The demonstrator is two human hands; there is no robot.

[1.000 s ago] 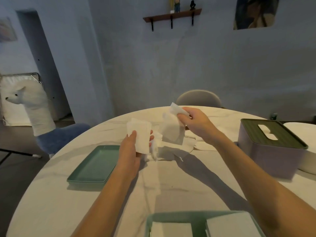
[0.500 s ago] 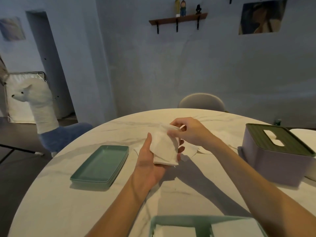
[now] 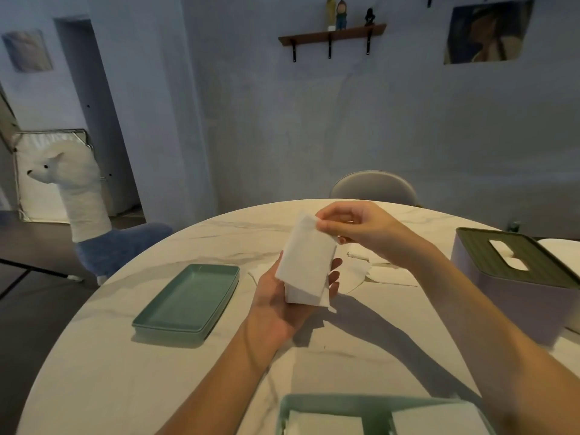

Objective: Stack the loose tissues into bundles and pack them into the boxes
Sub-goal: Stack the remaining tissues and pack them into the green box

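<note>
1. Dim room with a grey plaster wall, a wooden shelf (image 3: 332,34) of small figures high on it; below, a round marble table (image 3: 157,356), pale with grey veining.
2. At the table's right edge, a lilac tissue box (image 3: 514,293) with a dark green slotted lid, a tissue showing in the slot.
3. At the near edge, a green box (image 3: 370,403), open, two white bundles already inside.
4. Toward the left edge, a flat green tray (image 3: 188,301).
5. Past the centre, toward the far edge, a scatter of loose tissues (image 3: 389,274) lying flat and overlapping.
6. Above the table's middle, held off the surface, a small bundle of tissues (image 3: 306,268): white, matte, rectangular, lower edges slightly uneven.
7. Left hand (image 3: 282,302) palm up beneath, thumb and fingers curled round the bundle's sides.
8. Right hand (image 3: 357,227) pinching the top sheet's upper corner between thumb and forefinger.
9. Likely handling: almost weightless, limp, easily creased or torn, prone to sliding out of square. Best taken flat across the long sides with light pressure, underside supported, corners only for nudging sheets into line.
</note>
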